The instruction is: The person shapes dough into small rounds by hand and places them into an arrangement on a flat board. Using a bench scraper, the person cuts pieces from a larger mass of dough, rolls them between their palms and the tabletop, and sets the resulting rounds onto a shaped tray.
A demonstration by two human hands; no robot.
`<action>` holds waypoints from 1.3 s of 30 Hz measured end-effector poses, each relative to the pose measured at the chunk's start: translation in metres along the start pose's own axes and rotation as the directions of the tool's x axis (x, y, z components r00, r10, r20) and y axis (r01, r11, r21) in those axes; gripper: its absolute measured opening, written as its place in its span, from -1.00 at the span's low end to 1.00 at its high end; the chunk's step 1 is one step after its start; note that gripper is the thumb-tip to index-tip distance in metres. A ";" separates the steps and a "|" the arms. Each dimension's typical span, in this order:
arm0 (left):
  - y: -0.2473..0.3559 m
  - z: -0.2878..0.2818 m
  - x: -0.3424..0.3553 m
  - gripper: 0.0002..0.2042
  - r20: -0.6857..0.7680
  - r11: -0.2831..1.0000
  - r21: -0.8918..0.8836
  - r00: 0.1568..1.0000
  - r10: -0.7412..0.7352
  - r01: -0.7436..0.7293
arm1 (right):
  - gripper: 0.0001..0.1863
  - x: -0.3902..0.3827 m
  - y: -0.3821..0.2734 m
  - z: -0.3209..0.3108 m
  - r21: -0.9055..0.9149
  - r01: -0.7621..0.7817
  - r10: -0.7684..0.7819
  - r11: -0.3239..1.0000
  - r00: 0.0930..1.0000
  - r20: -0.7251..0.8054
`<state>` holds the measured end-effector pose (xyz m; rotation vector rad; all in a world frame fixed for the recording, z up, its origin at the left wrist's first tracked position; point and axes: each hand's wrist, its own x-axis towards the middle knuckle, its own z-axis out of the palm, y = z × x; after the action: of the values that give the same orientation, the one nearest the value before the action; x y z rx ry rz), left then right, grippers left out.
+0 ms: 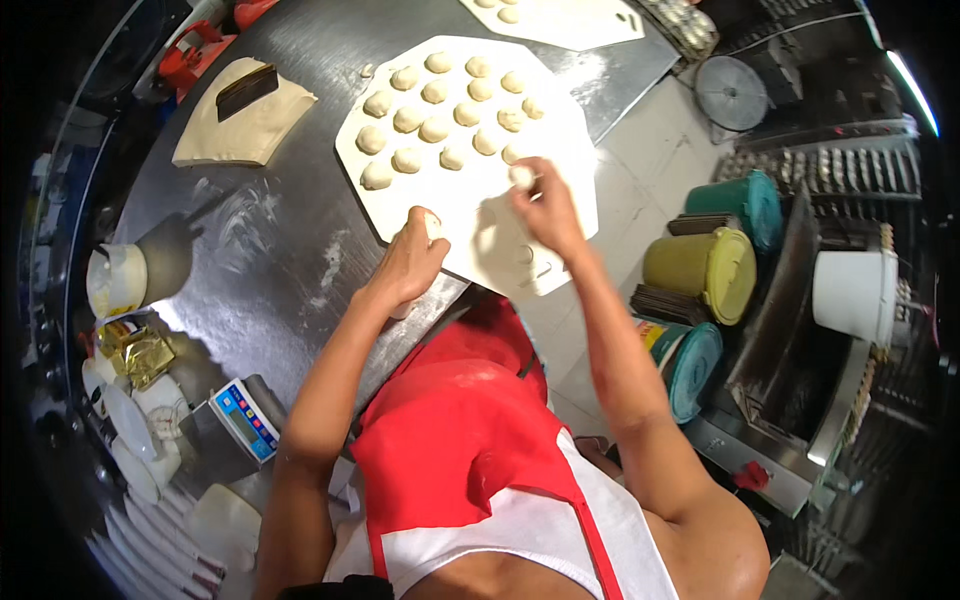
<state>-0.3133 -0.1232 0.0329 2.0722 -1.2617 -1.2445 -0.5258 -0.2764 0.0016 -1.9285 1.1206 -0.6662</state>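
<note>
My left hand (pixel 410 258) is closed around a piece of dough (pixel 433 226), whose pale end pokes out above the fingers at the board's near left edge. Between the fingertips of my right hand (pixel 550 212) is a small dough ball (pixel 522 177), held over the right part of the white board (pixel 572 125). Rows of round dough balls (pixel 434 128), several in each, cover the far half of this eight-sided board. To the left, a dark-handled dough scraper (pixel 247 92) rests on a flat slab of dough (pixel 240 128).
The steel table (pixel 290 225) is smeared with flour. A second white board (pixel 560 22) with dough balls lies at the far edge. A digital scale (pixel 245 418) and a whitish tub (pixel 116 280) stand left. Lidded buckets, one yellow (pixel 705 272), line the floor to the right.
</note>
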 end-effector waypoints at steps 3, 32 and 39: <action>-0.032 0.003 -0.002 -0.55 -0.016 0.989 -0.116 0.996 0.090 -0.091 | -0.65 0.056 0.024 -0.026 -0.260 -0.126 0.106 0.957 0.990 -0.089; -0.068 -0.022 -0.101 -0.71 -0.185 0.922 0.000 0.906 0.380 -0.386 | -0.56 -0.078 -0.176 0.113 0.002 -0.178 0.173 0.984 0.955 0.240; -0.087 0.005 -0.065 -0.70 -0.273 0.981 -0.126 0.956 0.110 -0.149 | -0.68 -0.071 -0.146 0.112 -0.047 -0.095 0.106 0.994 0.889 0.446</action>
<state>-0.2876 -0.0231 -0.0003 1.9410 -1.1288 -0.9353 -0.4079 -0.1294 0.0585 -1.8980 0.9248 -0.1328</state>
